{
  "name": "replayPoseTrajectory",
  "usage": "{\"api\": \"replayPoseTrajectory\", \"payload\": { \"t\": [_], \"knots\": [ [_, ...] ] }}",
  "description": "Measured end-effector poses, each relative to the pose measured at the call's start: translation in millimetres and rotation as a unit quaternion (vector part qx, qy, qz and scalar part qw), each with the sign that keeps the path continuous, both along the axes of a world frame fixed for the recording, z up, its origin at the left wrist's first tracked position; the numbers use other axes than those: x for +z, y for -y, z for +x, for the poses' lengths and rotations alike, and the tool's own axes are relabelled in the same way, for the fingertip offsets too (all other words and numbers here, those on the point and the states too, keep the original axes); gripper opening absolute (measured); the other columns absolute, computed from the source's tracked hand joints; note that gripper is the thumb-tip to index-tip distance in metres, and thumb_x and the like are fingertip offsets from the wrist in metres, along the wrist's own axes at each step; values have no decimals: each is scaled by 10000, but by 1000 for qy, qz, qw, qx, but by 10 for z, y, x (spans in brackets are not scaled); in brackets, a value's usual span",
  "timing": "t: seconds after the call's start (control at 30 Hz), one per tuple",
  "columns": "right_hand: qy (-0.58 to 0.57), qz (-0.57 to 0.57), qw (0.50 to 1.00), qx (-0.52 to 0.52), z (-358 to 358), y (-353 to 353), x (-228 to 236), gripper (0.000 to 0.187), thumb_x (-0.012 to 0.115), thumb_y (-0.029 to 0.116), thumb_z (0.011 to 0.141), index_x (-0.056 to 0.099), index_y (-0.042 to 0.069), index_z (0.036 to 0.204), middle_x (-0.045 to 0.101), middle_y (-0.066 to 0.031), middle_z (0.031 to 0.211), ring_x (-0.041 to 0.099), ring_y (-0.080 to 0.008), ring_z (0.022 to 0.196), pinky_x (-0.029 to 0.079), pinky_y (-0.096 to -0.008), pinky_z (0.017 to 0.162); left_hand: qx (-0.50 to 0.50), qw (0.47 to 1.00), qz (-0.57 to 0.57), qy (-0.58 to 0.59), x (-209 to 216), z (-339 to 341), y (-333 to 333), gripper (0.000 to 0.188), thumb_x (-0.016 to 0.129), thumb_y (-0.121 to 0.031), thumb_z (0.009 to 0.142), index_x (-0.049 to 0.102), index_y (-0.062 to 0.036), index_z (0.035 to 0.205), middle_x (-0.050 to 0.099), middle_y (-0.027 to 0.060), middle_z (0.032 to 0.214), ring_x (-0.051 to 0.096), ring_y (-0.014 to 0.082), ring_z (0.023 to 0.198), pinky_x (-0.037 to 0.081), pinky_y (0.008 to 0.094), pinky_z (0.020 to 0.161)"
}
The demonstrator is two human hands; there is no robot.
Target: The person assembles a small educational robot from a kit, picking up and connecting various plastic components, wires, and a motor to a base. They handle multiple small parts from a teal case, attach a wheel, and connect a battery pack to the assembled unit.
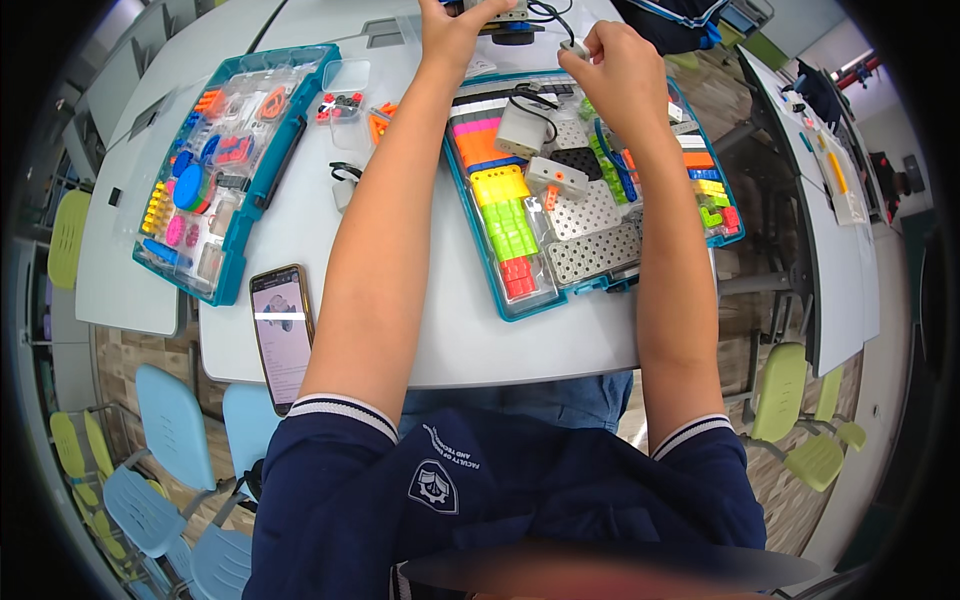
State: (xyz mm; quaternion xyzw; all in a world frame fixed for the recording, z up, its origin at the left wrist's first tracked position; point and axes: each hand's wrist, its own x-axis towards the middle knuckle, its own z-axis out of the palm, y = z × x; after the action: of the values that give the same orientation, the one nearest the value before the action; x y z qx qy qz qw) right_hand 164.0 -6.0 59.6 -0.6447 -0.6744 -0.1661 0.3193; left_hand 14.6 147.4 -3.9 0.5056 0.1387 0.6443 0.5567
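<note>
At the far edge of the table stands a grey wheeled building-kit model [512, 14], partly cut off by the top of the view. My left hand [452, 32] grips its near left side, fingers closed on it. My right hand [622, 72] is just to the right, thumb and fingers pinching a small light-grey cable plug [574, 48]. A black cable [550, 12] runs from the plug toward the model. Below my right hand lies an open teal-edged parts case [508, 312] with coloured blocks, perforated grey plates and a white box-shaped module [524, 128].
A second teal case [232, 262] of small parts lies on the left. A phone [281, 335] rests at the table's near left edge. Small parts in a clear box [345, 105] and a grey cabled piece [343, 188] lie between the cases. Blue chairs [172, 410] stand left.
</note>
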Motion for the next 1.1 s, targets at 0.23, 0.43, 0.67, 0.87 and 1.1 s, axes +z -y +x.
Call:
{"api": "replayPoseTrajectory", "payload": {
  "t": [0.23, 0.43, 0.67, 0.87, 1.1],
  "knots": [
    [16, 57, 998, 11, -7, -90, -108, 312, 763, 286, 831, 663, 21, 961, 665, -162, 916, 690, -372, 821, 552, -465, 709, 13, 1000, 7, 9, -9, 10, -26, 695, 765, -52, 809, 379, -108, 1385, 562, 147, 1241, 661, 251, 1055, 576, 360, 863],
    [-124, 2, 992, 36, -43, -72, -107, 353, 808, 205, 826, 605, -31, 992, 712, -198, 881, 716, -291, 782, 546, -395, 713, 12, 1000, 3, 13, -11, 8, -20, 688, 762, -51, 814, 381, -110, 1384, 554, 142, 1243, 653, 247, 1065, 569, 354, 877],
    [-159, 29, 983, 84, -56, -97, -135, 364, 837, 253, 809, 619, -1, 954, 656, -107, 728, 648, -211, 648, 514, -349, 601, 11, 1000, -1, 7, 7, 0, -4, 666, 774, -71, 808, 394, -112, 1353, 569, 139, 1221, 654, 241, 1050, 564, 353, 870],
    [-105, 29, 988, 106, -6, -184, -177, 581, 925, 440, 709, 665, -6, 976, 663, -102, 742, 636, -171, 650, 536, -322, 623, 19, 1000, 7, 5, 1, 3, -12, 653, 775, -76, 810, 398, -116, 1342, 567, 135, 1222, 649, 240, 1060, 561, 356, 879],
    [-386, -113, 903, 151, -135, -55, -72, 322, 810, 238, 877, 640, 4, 1016, 652, -61, 761, 626, -134, 670, 513, -299, 612, 19, 1000, 10, 7, -11, 8, -21, 685, 774, -73, 812, 386, -116, 1375, 560, 137, 1227, 644, 242, 1078, 560, 355, 891]
  ]
}}
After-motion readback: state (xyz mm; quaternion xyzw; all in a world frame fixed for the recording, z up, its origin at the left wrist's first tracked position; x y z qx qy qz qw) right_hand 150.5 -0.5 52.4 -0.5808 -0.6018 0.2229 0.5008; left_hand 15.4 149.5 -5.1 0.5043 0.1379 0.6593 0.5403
